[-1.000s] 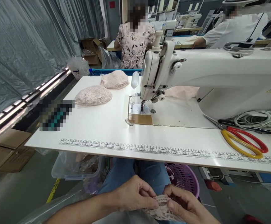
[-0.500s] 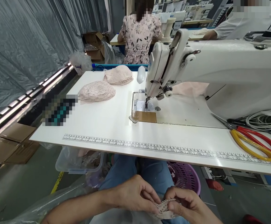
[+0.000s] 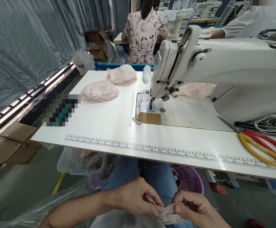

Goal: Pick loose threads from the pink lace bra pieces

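Observation:
Over my lap, below the table's front edge, a pale pink piece of lace (image 3: 169, 214) is stretched between both hands. My left hand (image 3: 139, 197) pinches its left end with thumb and fingers. At its right end, my right hand (image 3: 192, 207) grips the lace with the thumb on top. The lower part of the lace runs near the bottom of the view. On the white table (image 3: 100, 120) lie two stacks of similar pink lace pieces, a nearer stack (image 3: 100, 91) and a farther stack (image 3: 122, 75). Neither hand touches the table.
A white sewing machine (image 3: 223, 60) fills the table's right side. Scissors (image 3: 261, 147) with red and yellow handles lie near the right edge, beside coiled cable (image 3: 273, 123). Below are a purple basket (image 3: 190, 180) and a clear plastic bin (image 3: 81, 163). Two people sit beyond.
My right hand has shifted slightly right, and more of the lace shows between the hands. My left hand stays nearly in place. The camera view has turned a little.

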A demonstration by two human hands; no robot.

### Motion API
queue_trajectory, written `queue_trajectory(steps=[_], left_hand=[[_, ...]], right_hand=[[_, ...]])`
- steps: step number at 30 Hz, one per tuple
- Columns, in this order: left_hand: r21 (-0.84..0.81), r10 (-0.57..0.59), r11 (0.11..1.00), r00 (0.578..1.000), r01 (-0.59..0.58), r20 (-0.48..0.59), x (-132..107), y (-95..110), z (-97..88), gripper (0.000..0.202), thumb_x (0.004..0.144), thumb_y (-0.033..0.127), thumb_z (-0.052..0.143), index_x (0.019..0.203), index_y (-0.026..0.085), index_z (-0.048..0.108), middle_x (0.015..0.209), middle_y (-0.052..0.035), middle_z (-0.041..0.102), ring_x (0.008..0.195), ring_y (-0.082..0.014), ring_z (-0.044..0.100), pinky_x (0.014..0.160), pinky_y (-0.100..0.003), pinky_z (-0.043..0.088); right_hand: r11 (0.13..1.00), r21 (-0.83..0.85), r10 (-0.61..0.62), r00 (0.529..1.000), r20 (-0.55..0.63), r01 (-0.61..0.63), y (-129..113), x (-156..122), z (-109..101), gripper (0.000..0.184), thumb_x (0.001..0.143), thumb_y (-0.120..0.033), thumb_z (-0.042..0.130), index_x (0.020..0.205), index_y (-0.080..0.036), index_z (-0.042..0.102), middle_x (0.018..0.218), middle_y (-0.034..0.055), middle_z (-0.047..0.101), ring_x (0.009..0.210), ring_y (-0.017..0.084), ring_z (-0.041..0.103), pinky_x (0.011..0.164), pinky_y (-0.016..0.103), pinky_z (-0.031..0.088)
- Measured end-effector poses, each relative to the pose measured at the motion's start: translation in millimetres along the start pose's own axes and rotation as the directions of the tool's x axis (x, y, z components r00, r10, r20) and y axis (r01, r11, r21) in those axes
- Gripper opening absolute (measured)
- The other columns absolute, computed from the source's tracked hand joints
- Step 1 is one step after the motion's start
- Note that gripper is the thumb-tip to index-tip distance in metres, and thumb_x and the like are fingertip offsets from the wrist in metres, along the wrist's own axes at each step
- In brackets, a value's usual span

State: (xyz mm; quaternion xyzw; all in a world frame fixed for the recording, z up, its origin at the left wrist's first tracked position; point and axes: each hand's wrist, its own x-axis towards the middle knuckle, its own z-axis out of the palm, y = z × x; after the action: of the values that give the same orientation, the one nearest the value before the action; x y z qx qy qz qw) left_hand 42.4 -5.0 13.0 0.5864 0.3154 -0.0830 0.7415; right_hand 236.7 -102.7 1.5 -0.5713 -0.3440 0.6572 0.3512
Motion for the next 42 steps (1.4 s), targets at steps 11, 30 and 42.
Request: queue_trajectory(steps=[11, 30, 42], left_hand=[[-0.09, -0.022, 0.996, 0.999, 0.026, 0.041, 4.4, -9.8, -3.3, 0.034, 0.065, 0.023, 0.069, 0.098, 0.014, 0.072, 0.086, -0.0092, 0.072, 0.08, -0.0208, 0.066, 0.072, -0.026, 0.05], [-0.135, 0.068, 0.989, 0.998, -0.067, 0.007, 20.9, -9.1, 17.7, 0.034, 0.065, 0.042, 0.071, 0.079, 0.011, 0.071, 0.049, 0.0061, 0.041, 0.047, -0.0047, 0.029, 0.045, -0.02, 0.022], [-0.238, -0.071, 0.968, 0.996, 0.084, 0.06, 19.6, -7.6, 15.8, 0.063, 0.04, 0.065, 0.076, 0.07, 0.011, 0.066, 0.061, 0.0023, 0.056, 0.054, -0.0057, 0.045, 0.052, -0.019, 0.033]], right_hand=[[0.998, -0.06, 0.015, 1.0, 0.011, -0.014, -8.1, 0.3, 2.8, 0.044, 0.069, -0.059, 0.069, 0.059, -0.017, 0.062, 0.054, -0.0033, 0.043, 0.052, 0.01, 0.031, 0.052, 0.023, 0.03], [0.954, -0.3, 0.01, 0.998, 0.066, 0.01, -2.1, -2.1, -2.4, 0.043, 0.074, -0.059, 0.063, 0.064, -0.017, 0.058, 0.056, -0.0036, 0.042, 0.056, 0.012, 0.034, 0.053, 0.024, 0.027], [0.951, -0.31, 0.017, 0.998, 0.061, 0.003, -2.5, -11.9, -4.4, 0.035, 0.078, -0.051, 0.061, 0.067, -0.018, 0.059, 0.061, -0.0033, 0.045, 0.06, 0.012, 0.038, 0.057, 0.024, 0.029]])
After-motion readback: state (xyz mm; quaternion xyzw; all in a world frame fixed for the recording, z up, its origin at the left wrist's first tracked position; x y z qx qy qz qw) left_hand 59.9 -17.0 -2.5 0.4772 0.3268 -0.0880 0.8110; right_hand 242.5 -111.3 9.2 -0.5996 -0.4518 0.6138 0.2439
